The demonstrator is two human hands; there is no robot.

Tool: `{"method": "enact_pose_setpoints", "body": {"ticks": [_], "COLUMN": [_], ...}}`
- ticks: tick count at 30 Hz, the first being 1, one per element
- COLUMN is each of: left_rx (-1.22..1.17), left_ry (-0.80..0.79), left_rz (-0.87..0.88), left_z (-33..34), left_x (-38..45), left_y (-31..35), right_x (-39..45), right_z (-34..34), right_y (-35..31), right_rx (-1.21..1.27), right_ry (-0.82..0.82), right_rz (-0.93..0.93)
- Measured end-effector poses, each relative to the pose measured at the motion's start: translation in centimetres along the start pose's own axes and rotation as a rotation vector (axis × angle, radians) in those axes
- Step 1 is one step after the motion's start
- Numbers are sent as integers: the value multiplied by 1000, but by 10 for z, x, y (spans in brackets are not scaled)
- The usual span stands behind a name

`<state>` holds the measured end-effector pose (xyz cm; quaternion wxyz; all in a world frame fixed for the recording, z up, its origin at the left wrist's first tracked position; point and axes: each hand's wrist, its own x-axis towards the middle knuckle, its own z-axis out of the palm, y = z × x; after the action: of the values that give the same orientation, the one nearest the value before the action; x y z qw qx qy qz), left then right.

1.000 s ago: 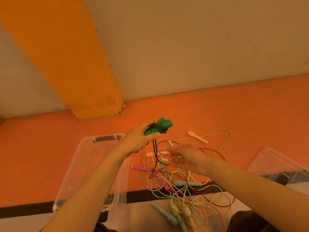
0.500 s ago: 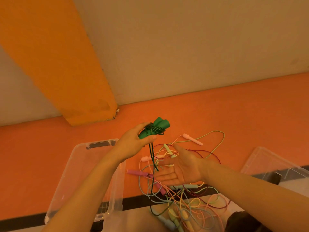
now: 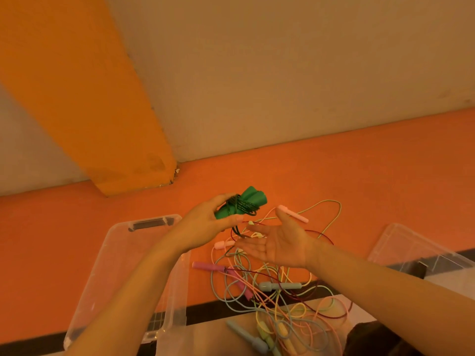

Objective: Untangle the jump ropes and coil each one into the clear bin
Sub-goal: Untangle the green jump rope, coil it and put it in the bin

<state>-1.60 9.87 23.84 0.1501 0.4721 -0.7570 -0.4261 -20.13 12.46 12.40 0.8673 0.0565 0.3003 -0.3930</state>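
At the frame's centre, the green handles [image 3: 244, 205], wound about with dark cord, are gripped in the left hand [image 3: 205, 227]. The right hand [image 3: 280, 242] is held palm up with fingers extended, just right of and below the handles, nothing grasped; the dangling cord is seen at its fingertips. The tangle [image 3: 277, 291] is spread below, at lower centre. The bin [image 3: 123, 253] is seen at lower left.

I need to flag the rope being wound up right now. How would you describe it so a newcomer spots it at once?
Start at the clear bin on the orange floor, then follow the forearm rising over it to the left hand. That hand grips the green jump rope, two green handles bundled with dark cord wrapped around them. It is the only rope lifted; the pastel tangle lies below.
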Motion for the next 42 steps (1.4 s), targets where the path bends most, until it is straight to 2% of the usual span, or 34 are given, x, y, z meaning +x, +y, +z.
{"method": "enact_pose_setpoints", "body": {"ticks": [3, 8, 19, 27, 32, 34, 38, 42], "left_rx": [22, -9, 10, 118, 124, 124, 147, 122], "left_ry": [-37, -72, -185, -453, -547, -583, -643, -679], "left_rz": [11, 9, 7, -37, -8, 1, 16, 16], "left_z": [-1, 0, 0, 1, 8, 12, 24, 33], "left_x": [-1, -2, -4, -6, -9, -10, -14, -16], "left_y": [1, 1, 4, -2, 8, 10, 12, 10], "right_x": [-8, -18, -29, -28, -29, -30, -26, -22], "right_z": [7, 12, 19, 21, 21, 22, 22, 22], "right_y": [-8, -24, -37, -42, -41, -39, -29, -23], "right_rx": [2, -23, -79, -196, -205, -301, -871, -960], "right_ry": [84, 108, 138, 133, 145, 164, 323, 384], "right_rz": [-138, -230, -264, -241, -247, -263, -377, -436]}}
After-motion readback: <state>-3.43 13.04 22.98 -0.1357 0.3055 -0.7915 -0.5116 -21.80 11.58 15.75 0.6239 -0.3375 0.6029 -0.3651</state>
